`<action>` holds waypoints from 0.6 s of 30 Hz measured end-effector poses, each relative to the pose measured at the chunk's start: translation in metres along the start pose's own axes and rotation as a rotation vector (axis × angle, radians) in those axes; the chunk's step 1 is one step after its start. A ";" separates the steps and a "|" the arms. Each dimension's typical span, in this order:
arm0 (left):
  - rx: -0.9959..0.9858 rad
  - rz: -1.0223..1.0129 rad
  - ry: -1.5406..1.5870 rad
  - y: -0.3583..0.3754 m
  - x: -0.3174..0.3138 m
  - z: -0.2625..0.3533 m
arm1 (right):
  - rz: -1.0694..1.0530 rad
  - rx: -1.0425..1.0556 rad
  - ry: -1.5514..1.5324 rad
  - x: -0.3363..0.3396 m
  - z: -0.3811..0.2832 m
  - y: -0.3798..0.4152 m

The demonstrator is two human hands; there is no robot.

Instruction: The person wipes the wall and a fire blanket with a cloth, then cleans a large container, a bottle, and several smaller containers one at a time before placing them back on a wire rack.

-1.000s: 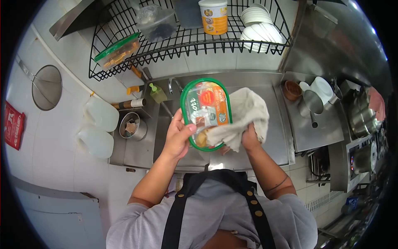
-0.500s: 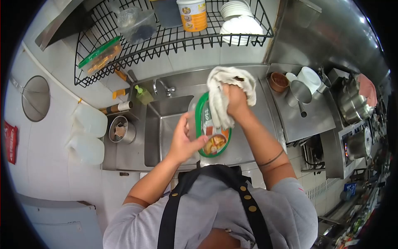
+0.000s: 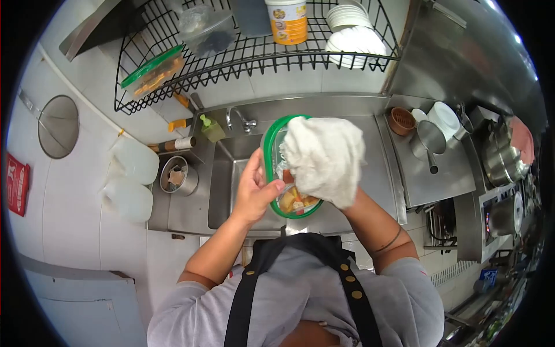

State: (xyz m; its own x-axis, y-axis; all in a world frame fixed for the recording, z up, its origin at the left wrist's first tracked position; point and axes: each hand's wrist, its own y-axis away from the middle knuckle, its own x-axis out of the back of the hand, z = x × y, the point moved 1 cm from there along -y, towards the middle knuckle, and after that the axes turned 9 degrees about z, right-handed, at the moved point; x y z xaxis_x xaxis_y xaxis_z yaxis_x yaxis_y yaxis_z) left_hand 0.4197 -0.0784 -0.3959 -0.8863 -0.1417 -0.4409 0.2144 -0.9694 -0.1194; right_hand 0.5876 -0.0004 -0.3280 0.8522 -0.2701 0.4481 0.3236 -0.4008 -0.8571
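Note:
My left hand (image 3: 255,191) grips an oval plastic container (image 3: 269,159) by its left edge, with the thumb over the rim and the fingers on the far side. Its green-rimmed top carries a printed picture of food, and it is held tilted up above the sink counter. A white cloth (image 3: 326,159) covers the upper right part of that top. Under the cloth is my right hand (image 3: 352,203), its fingers hidden and only the wrist end showing. The cloth drapes around it and lies against the container's top.
A steel sink (image 3: 222,176) with a tap (image 3: 240,120) lies behind the container. Above hangs a black wire rack (image 3: 248,61) holding tubs and white bowls. Pots (image 3: 429,139) stand on the right counter. Jugs (image 3: 130,179) and a steel canister (image 3: 180,175) are at left.
The cloth and my right hand have moved down and across the container's top, covering more of it. The cloth now hides the hand. My left hand keeps its hold.

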 end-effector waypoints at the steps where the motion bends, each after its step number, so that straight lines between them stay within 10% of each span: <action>1: -0.015 0.011 -0.025 -0.001 -0.001 0.003 | 0.005 -0.003 0.007 -0.009 0.011 0.008; 6: 0.029 0.012 -0.088 -0.004 0.010 0.012 | -0.459 -0.086 -0.690 -0.051 0.053 0.058; 7: 0.061 0.025 -0.088 -0.005 0.013 0.013 | -0.680 -0.543 -1.000 -0.063 0.055 0.067; 8: 0.094 0.037 -0.089 -0.005 0.016 0.013 | -0.682 -0.536 -1.002 -0.071 0.064 0.073; 10: 0.093 0.071 -0.050 -0.001 0.017 0.007 | -0.552 -0.181 -0.815 -0.066 0.067 0.062; 11: 0.050 0.083 -0.078 0.001 0.012 0.010 | -0.455 0.359 0.003 -0.045 0.061 0.046; 12: 0.009 0.093 -0.106 0.002 0.008 0.012 | -0.452 0.361 0.008 -0.037 0.056 0.030; 16: -0.187 0.136 0.027 -0.004 0.007 0.006 | -0.245 -0.141 -0.266 -0.078 0.064 0.071; 18: -0.231 0.206 0.059 -0.003 0.006 -0.002 | -0.099 -0.914 -0.507 -0.124 0.066 0.140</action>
State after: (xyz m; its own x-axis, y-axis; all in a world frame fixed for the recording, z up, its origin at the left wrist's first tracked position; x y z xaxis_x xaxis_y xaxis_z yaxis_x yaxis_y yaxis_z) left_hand 0.4145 -0.0756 -0.3994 -0.7905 -0.3125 -0.5267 0.4807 -0.8494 -0.2176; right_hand 0.5543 0.0349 -0.5204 0.9796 0.1133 0.1659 0.1473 -0.9667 -0.2094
